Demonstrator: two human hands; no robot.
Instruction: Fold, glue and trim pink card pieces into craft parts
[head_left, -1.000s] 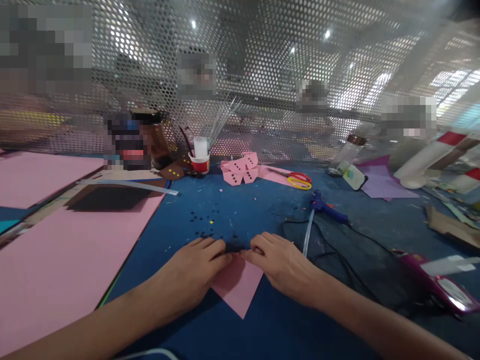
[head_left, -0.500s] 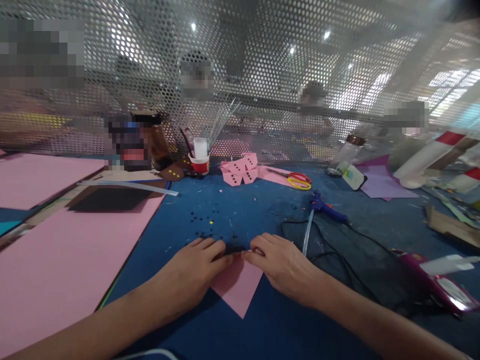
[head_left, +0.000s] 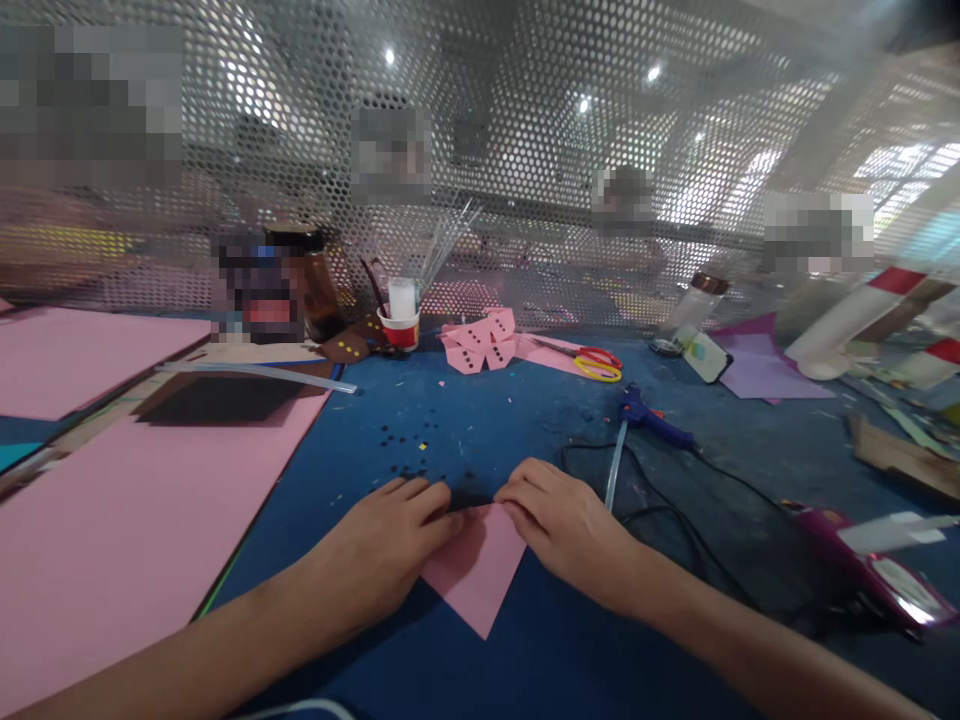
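Observation:
My left hand [head_left: 386,545] and my right hand [head_left: 562,525] rest side by side on a small pink paper piece [head_left: 480,575] lying on the blue table [head_left: 525,420]. The fingers of both hands are curled and pressed down on the paper's far edge, fingertips a little apart. The paper's pointed corner sticks out toward me between my wrists. Tiny black paper dots [head_left: 420,455] are scattered just beyond my fingers.
A large pink sheet [head_left: 127,530] lies at left with a black sheet [head_left: 217,395] on it. A blue glue gun [head_left: 649,420] with its black cord [head_left: 675,510] lies at right. Further back are scissors [head_left: 596,360], pink cut-outs [head_left: 484,340] and a red cup [head_left: 401,320]. A perforated metal screen stands behind the table.
My right hand has shifted slightly to the right, so the fingertips of the two hands no longer meet. The paper has stayed in place.

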